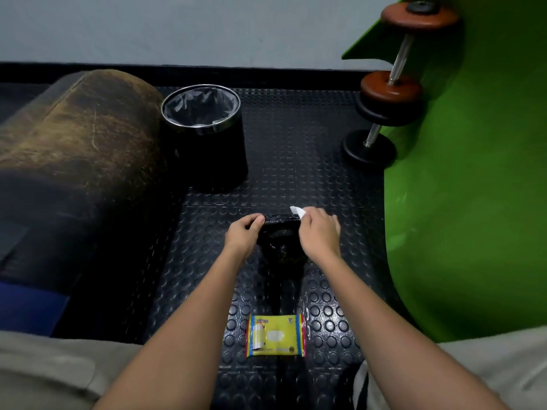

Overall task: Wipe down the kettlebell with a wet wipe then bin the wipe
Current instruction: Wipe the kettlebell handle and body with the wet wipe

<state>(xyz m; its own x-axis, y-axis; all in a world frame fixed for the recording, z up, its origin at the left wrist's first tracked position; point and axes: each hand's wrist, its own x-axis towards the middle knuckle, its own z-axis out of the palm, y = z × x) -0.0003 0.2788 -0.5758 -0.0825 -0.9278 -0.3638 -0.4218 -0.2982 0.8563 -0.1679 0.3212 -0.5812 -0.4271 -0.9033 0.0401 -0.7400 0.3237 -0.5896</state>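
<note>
Both our hands meet at the black kettlebell (281,244). Our left hand (243,235) grips its handle, while our right hand (321,232) pinches the white wipe (297,211) against its top.

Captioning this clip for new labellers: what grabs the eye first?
The two hands at centre: the left hand grips the black kettlebell while the right hand holds a white wipe at its top. A bright green panel fills the right side, and a yellow wipe pack lies on the floor nearer the camera.
</note>
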